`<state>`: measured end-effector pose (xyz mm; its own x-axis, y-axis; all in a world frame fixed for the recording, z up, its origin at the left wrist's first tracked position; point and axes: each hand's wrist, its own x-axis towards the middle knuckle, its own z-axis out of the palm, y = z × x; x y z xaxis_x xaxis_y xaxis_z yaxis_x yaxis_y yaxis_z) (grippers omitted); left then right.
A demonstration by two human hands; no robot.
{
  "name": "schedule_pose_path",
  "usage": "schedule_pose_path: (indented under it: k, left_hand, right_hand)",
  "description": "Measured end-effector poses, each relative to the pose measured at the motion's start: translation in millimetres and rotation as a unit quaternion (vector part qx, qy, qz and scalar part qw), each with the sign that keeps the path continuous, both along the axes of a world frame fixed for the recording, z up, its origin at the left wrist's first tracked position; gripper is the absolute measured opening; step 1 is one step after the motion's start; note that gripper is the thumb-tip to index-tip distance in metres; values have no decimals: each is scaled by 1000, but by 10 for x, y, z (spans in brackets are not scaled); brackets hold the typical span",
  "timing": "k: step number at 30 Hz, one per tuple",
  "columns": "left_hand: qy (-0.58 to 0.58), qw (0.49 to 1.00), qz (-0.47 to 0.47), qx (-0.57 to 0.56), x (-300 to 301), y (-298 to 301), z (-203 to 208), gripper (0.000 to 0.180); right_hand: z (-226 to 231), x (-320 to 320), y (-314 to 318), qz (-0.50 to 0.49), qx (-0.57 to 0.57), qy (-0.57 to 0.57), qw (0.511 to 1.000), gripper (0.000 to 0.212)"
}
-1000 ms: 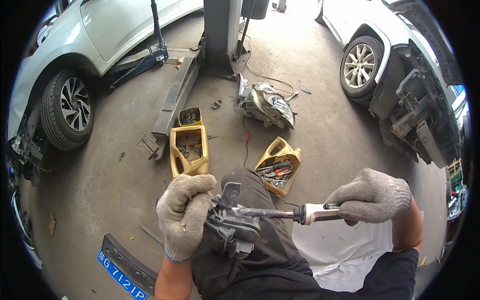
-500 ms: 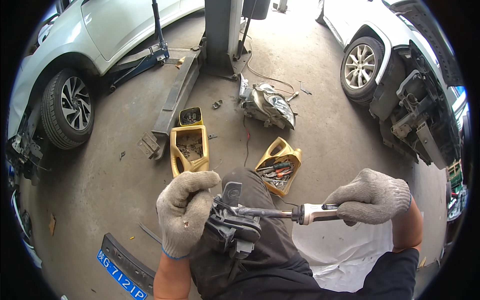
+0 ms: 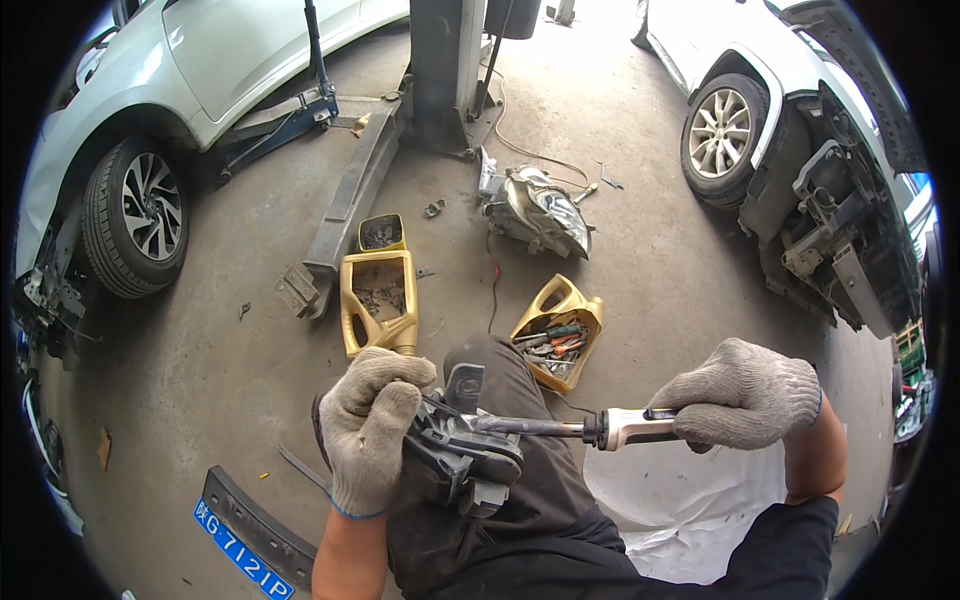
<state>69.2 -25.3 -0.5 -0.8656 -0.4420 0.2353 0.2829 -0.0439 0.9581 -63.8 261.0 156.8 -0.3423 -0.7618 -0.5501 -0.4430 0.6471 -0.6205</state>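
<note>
A dark grey plastic car part (image 3: 465,440) with an upright tab rests over my thigh. My left hand (image 3: 375,425), in a knitted grey glove, is closed at the part's left edge, with thumb and forefinger pressed together. What they pinch is hidden; a thin dark strip shows between the fingertips and the part. My gloved right hand (image 3: 745,395) grips the light handle of a soldering iron (image 3: 555,428). Its long, heat-stained metal barrel points left, and the tip meets the part just below the tab.
Cut-open yellow jugs hold small hardware (image 3: 380,290) and hand tools (image 3: 560,345). Farther off lie a headlight (image 3: 545,210) and a lift arm (image 3: 350,190). A number plate on a black holder (image 3: 260,530) lies at lower left. White cars stand both sides; a white sheet (image 3: 690,500) lies at right.
My left hand has shifted slightly down and right, and its forefinger, stretched out before, is now curled against the thumb. The right hand and soldering iron have barely moved.
</note>
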Motion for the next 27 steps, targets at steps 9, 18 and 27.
schedule_pose_path:
  k: [9, 18, 27]
  left_hand:
    - [11, 999, -51, -10, -25, -83, -16, 27]
    - [-5, 997, -65, 29, -22, -79, -18, 28]
    - [-3, 997, -66, 47, -35, -65, -13, 27]
  right_hand:
    - [-12, 1, 62, -29, -2, -14, 999, 30]
    - [-27, -6, 21, -13, -10, -10, 1000, 27]
    - [-40, -19, 5, -6, -9, -8, 1000, 26]
